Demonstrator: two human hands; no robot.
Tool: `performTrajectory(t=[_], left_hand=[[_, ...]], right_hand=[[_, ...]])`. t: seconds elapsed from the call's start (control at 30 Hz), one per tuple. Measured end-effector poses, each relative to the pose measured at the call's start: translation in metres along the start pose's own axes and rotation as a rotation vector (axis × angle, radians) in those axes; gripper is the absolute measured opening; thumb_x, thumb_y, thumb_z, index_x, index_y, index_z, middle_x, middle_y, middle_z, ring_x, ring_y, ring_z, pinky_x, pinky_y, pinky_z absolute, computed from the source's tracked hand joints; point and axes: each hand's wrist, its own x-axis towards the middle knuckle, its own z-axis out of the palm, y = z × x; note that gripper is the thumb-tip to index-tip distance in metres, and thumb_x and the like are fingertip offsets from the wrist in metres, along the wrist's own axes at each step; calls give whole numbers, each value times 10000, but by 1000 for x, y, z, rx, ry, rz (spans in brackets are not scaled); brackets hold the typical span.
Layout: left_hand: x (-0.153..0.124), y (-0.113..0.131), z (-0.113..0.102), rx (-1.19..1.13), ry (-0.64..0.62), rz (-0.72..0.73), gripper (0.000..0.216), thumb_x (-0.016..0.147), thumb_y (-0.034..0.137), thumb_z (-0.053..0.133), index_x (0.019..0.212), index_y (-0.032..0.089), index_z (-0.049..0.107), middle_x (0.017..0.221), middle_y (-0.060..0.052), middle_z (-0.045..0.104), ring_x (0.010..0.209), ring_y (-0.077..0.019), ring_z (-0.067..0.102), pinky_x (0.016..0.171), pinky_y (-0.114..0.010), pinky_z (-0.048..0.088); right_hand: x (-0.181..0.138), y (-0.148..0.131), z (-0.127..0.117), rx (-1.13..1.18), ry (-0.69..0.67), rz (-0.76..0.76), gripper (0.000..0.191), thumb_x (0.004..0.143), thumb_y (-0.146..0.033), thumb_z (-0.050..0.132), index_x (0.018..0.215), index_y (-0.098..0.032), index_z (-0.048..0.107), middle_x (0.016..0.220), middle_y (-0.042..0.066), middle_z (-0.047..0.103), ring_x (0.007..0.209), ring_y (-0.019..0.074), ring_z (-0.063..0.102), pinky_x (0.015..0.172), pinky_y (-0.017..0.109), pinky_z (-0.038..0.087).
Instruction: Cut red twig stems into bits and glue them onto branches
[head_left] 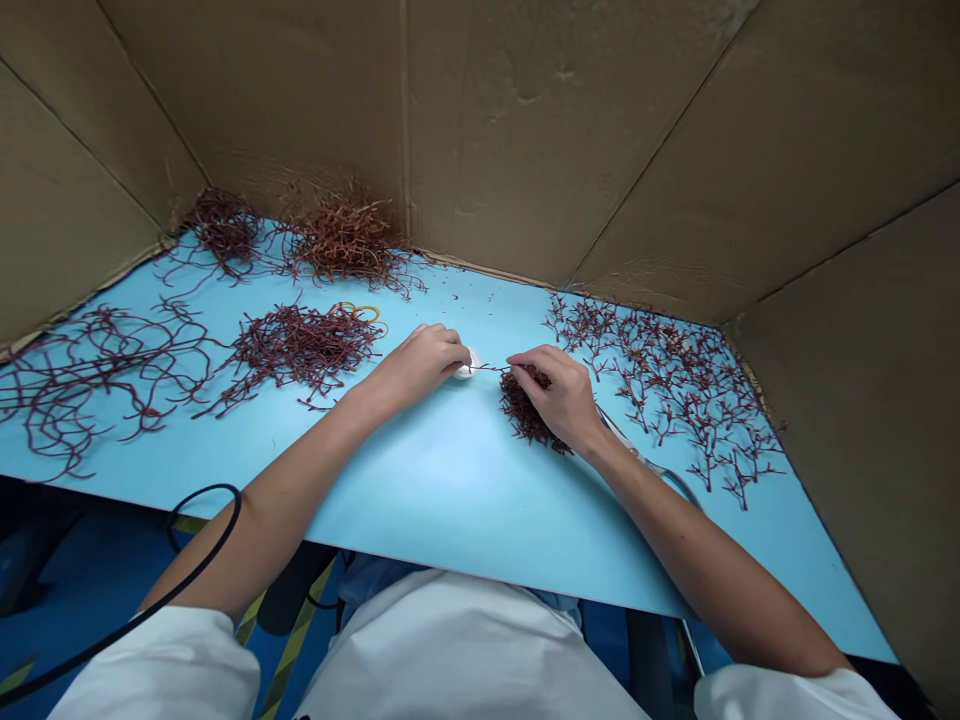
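Left hand (420,365) curled over small white object (466,364), right hand (544,392) pinching thin red twig (487,368), twig lying crosswise between hands, tip at left hand, clump of red twigs (523,412) under right hand on blue surface (450,500)

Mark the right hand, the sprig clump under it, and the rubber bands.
right hand (553,396): head view, point on the back of the hand
reddish-brown sprig clump (523,413): head view, point on the clump's exposed middle, left of the hand
rubber bands (367,313): head view, point on the top of a loop
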Motion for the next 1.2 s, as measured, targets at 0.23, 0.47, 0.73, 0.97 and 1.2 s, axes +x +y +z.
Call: performTrajectory(t=[0.23,0.47,0.73,0.97,1.2], left_hand=[[-7,-10,-18,-75,235,-51,167,986,158,628,991,191,792,993,-81,780,962,-240,693,894,-366,528],[-12,-19,-25,-90,238,-43,176,968,152,622,944,192,791,937,-59,779,873,-217,693,842,-336,528],[-15,-24,-23,-61,196,10,162,971,131,627,971,176,783,958,-82,756,916,-237,675,840,-351,521],[-15,-19,-25,-60,153,37,155,966,126,632,978,184,775,965,-78,740,945,-242,662,853,-359,519],[-15,-16,-24,-20,124,40,155,969,120,629,992,181,770,961,-79,736,932,-242,653,847,-359,520]], right_hand=[[8,-4,7,135,14,112,125,958,-203,690,1005,-236,802,927,49,800,756,194,715,726,328,571],[15,-6,18,61,-85,-36,154,998,-186,668,1050,-226,808,959,73,777,872,219,708,774,339,553],[15,-7,24,-50,-237,-138,220,1065,-241,581,1116,-196,791,999,112,745,902,245,649,761,361,522],[19,-12,22,-96,-323,-135,209,1060,-225,585,1112,-204,787,986,104,721,902,246,617,766,351,498],[22,-12,18,-120,-375,-148,268,1086,-235,520,1121,-188,782,995,118,704,925,259,611,782,370,507]])
